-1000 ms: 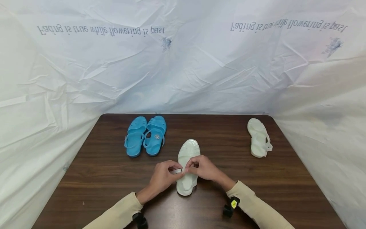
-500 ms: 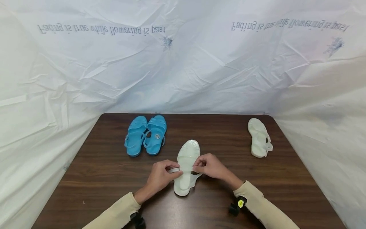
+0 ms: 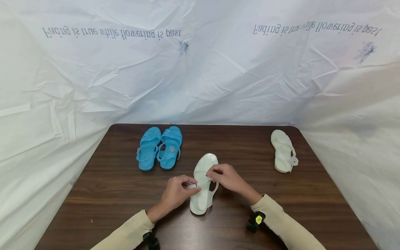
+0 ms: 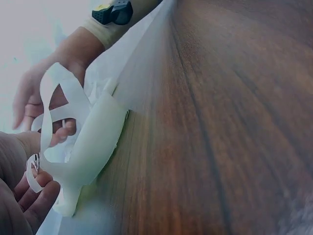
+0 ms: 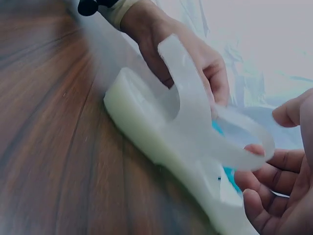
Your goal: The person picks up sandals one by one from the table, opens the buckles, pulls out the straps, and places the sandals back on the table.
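Both hands work the strap of a white sandal at mid-desk; the strap is not yet fastened.

Head view: the white sandal [image 3: 203, 184] lies flat on the dark wood-grain desk [image 3: 109, 194]. The left hand [image 3: 177, 191] pinches a loose strap end; the right hand [image 3: 225, 177] pinches the strap over the instep. A blue pair [image 3: 159, 147] sits closed behind, and a second white sandal [image 3: 283, 151] lies far right.
Left wrist view: the strap [image 4: 58, 105] loops free, thin, glossy and flexible; the sole is thick, pale, rubbery.
Right wrist view: the broad translucent band [image 5: 205, 127] arches unjoined above the moulded sole [image 5: 146, 127]. Fastening appears to remain.
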The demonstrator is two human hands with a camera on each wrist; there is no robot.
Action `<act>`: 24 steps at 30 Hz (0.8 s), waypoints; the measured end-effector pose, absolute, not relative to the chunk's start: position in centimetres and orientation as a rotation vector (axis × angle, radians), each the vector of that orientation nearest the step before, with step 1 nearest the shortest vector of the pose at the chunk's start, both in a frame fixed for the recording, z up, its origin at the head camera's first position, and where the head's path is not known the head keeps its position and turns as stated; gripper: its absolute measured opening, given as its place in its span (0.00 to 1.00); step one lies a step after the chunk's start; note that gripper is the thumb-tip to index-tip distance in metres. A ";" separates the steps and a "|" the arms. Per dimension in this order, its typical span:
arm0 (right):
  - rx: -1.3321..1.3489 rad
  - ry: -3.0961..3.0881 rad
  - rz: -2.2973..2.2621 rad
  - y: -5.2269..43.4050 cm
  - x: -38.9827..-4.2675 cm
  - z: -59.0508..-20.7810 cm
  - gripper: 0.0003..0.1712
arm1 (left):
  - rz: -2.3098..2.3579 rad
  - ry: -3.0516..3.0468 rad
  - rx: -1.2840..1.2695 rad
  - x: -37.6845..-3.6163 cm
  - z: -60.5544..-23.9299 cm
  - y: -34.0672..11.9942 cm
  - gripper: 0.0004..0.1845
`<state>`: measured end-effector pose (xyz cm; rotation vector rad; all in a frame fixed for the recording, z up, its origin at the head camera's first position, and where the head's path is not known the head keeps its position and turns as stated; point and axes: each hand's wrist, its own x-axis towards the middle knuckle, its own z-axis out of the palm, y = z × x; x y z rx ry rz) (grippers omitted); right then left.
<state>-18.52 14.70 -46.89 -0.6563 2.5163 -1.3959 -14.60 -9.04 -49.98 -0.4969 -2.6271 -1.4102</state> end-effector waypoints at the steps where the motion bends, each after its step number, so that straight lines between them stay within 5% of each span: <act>1: -0.667 2.526 -1.382 14.4 -18.5 -46.8 0.18 | -1.411 -2.630 -0.497 -14.6 -50.0 -9.0 0.08; 24: -0.658 2.498 -1.331 12.7 -17.8 -48.4 0.10 | -1.451 -2.553 -0.463 -14.1 -50.2 -9.1 0.11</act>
